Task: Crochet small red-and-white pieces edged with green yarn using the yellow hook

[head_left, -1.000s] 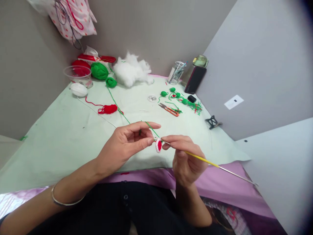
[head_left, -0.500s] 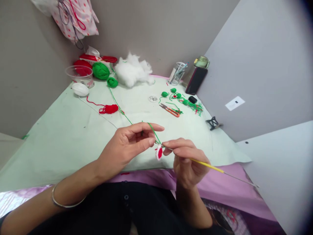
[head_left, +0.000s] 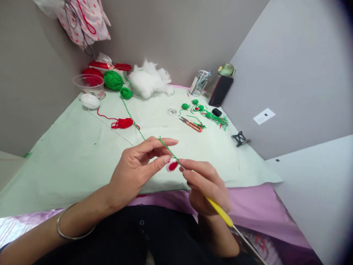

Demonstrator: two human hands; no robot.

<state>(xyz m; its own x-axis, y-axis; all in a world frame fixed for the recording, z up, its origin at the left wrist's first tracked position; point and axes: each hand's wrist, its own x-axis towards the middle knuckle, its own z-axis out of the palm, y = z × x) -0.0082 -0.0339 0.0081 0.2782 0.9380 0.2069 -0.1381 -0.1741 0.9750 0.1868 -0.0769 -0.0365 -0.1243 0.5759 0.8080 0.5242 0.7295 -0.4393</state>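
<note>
A small red and white crochet piece (head_left: 172, 165) hangs between my two hands, over the near part of the table. My left hand (head_left: 138, 165) pinches its edge between thumb and a finger, while green yarn (head_left: 167, 148) runs taut over the raised index finger. My right hand (head_left: 206, 184) is closed around a crochet hook (head_left: 219, 211) with a yellow grip and a metal shaft. The hook's tip meets the green yarn at the piece's upper right; the exact loop is too small to make out.
Farther back lie red yarn (head_left: 122, 123), a white yarn ball (head_left: 89, 101), a green ball (head_left: 113, 80) and fluffy white stuffing (head_left: 149, 79). Orange thread snips (head_left: 191, 124), small green crocheted balls (head_left: 209, 115) and a phone (head_left: 221, 91) are at the right. A black stand (head_left: 241, 138) sits near the wall.
Both hands have shifted slightly left with the crochet piece, whose red face shows rounder. The hook has tilted, its rear end swinging down and toward me.
</note>
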